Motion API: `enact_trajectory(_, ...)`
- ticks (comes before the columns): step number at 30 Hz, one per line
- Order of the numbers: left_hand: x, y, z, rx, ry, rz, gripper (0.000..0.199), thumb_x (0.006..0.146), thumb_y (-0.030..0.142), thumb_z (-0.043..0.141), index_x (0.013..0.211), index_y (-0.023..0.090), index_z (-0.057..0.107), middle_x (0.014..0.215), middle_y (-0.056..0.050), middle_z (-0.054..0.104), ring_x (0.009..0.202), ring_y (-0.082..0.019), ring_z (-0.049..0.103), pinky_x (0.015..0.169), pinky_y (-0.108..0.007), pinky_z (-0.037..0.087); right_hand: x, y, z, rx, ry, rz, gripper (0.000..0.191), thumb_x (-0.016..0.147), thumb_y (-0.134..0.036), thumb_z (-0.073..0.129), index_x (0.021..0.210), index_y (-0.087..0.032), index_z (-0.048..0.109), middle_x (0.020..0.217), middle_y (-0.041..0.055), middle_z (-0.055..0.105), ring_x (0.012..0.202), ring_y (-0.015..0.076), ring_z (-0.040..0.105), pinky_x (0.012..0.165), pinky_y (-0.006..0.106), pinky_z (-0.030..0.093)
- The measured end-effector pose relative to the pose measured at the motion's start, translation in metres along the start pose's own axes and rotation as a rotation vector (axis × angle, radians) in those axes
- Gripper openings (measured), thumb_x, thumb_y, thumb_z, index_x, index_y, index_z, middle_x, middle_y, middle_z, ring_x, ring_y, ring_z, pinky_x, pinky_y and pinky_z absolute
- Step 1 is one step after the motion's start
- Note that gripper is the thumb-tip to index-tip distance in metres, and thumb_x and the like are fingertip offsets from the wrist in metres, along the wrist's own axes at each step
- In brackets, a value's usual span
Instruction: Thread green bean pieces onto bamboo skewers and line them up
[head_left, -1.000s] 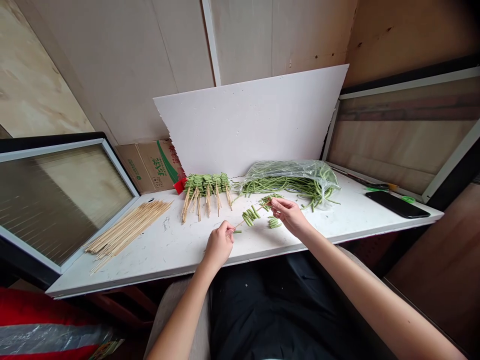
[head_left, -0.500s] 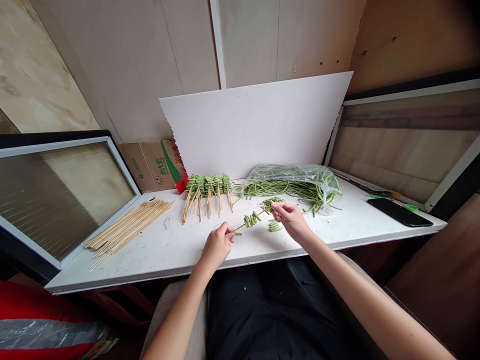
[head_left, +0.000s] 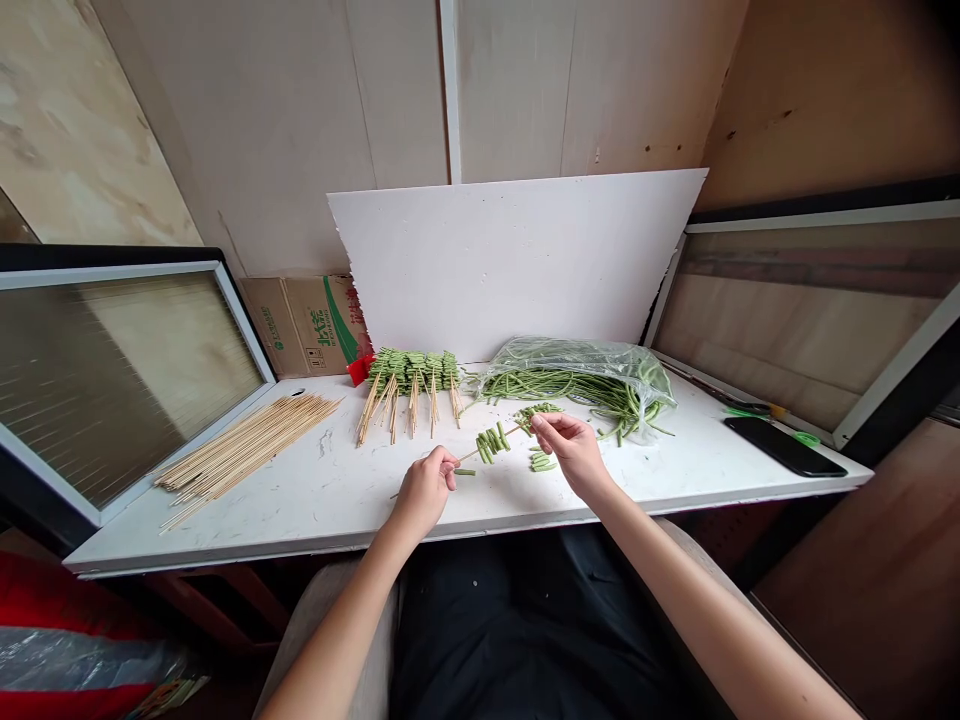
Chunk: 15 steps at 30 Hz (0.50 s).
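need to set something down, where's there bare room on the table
Left: between the bare skewers and left hand. Right: between the right hand and phone. Crowded: along the back, with bean skewers and bagged beans.

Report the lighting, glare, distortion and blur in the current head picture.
Head view: soft light on the white table; same view: pale glints on the clear plastic bag; same view: black upper right corner, wide-angle stretch; same view: left hand and right hand without strong motion blur, finest print on the cardboard box too small to read.
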<state>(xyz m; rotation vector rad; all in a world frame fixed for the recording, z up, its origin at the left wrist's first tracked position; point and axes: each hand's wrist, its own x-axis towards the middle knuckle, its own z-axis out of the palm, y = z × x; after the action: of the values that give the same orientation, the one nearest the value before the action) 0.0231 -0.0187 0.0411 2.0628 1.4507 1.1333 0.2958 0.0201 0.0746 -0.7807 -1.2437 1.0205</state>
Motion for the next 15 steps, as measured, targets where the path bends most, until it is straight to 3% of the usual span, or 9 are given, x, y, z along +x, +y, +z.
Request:
enact_trajectory(7, -0.0008, 0.0015, 0.0035, -0.045, -0.01, -0.01, 0.022, 0.099, 0.018, 0.042, 0.087, 0.022, 0.06, 0.065, 0.0, 0.067, 0.073, -0.02, 0.067, 0.074, -0.031, 0.048, -0.0025, -0.0077, 0.0012, -0.09, 0.016, -0.079, 0.035, 0.077, -0.055, 0.088, 0.084, -0.021, 0.081, 0.073, 0.004, 0.07, 0.058, 0.0132, 0.053, 0.05, 0.027, 0.041)
enact_trajectory(15, -0.0013, 0.0001, 0.0042, -0.021, 0.083, -0.017, 0.017, 0.095, 0.016, 0.047, 0.084, 0.023, 0.058, 0.07, 0.0, 0.071, 0.071, -0.018, 0.067, 0.076, -0.029, 0.049, -0.0057, -0.0098, 0.0043, -0.136, 0.027, -0.083, 0.036, 0.078, -0.056, 0.086, 0.082, -0.021, 0.081, 0.076, 0.0064, 0.074, 0.063, 0.0162, 0.059, 0.052, 0.029, 0.047)
